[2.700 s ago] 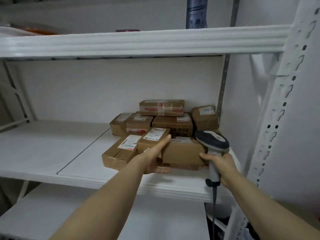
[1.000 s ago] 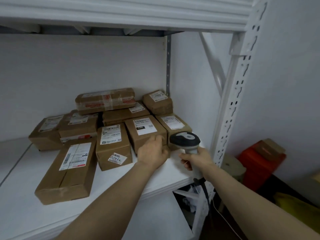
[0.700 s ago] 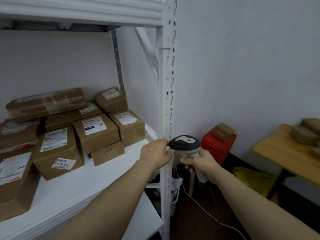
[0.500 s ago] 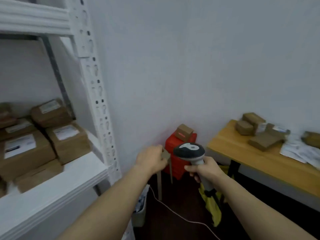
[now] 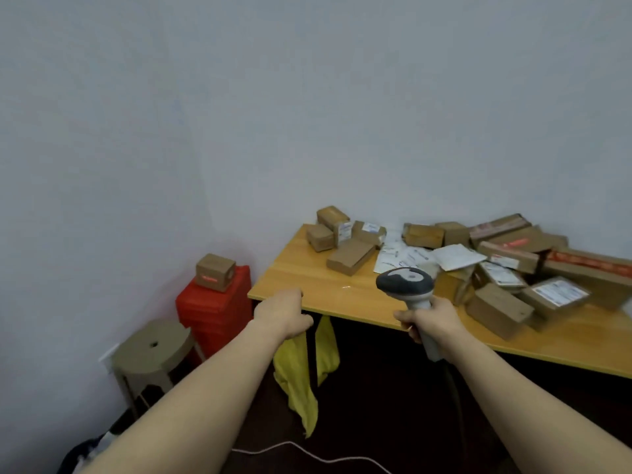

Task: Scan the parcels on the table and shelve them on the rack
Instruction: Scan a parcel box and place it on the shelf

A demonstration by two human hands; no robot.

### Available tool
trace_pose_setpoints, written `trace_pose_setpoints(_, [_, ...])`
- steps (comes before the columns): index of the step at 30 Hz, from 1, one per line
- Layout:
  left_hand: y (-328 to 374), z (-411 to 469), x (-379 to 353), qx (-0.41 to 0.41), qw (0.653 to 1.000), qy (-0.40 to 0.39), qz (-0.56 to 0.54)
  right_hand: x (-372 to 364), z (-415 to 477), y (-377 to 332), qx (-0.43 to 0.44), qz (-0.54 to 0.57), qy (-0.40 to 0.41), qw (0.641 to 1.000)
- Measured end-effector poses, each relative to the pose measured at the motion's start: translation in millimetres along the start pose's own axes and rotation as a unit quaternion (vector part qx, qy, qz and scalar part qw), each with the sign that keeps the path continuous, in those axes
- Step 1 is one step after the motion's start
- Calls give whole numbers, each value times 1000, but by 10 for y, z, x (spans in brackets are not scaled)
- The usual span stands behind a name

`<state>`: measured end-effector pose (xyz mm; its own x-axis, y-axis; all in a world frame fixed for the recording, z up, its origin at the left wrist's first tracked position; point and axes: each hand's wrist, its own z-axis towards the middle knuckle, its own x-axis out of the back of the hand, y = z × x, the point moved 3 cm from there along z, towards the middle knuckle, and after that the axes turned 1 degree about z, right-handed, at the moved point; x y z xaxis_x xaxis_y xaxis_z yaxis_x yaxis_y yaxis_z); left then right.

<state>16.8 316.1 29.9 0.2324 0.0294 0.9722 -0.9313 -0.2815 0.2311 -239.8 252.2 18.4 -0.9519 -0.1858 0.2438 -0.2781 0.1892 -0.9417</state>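
Several brown cardboard parcels lie on the yellow wooden table [image 5: 307, 282]: a small group [image 5: 349, 256] near its far left corner and a bigger pile [image 5: 497, 307] to the right. My right hand [image 5: 432, 319] grips the handle of the grey barcode scanner [image 5: 405, 285], whose head stands above the table's front edge. My left hand [image 5: 284, 311] hovers at the table's left front corner, fingers loosely curled, holding nothing. The rack is out of view.
White paper sheets [image 5: 410, 254] lie among the parcels. Left of the table, a red stool stack [image 5: 215, 306] carries a small box [image 5: 215, 271], with a tan round stool [image 5: 154, 347] beside it. A yellow cloth [image 5: 297, 374] hangs under the table. A white cable [image 5: 307, 453] crosses the dark floor.
My left hand let go of a parcel on the rack shelf. My view swung right from the rack to the table, both hands coming along, the scanner still in my right hand.
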Motion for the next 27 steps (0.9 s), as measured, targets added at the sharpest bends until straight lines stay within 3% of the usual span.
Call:
trace_pose_setpoints(11, [501, 1838, -536, -7, 998, -60, -7, 441, 1543, 126, -54, 41, 89, 994])
trace_pose_setpoints(20, [629, 3989, -1097, 13, 992, -126, -22, 243, 3449, 69, -96, 59, 86, 990])
trace_pose_setpoints(27, [707, 5041, -1629, 86, 979, -186, -9, -5, 4410, 194, -151, 84, 54, 983])
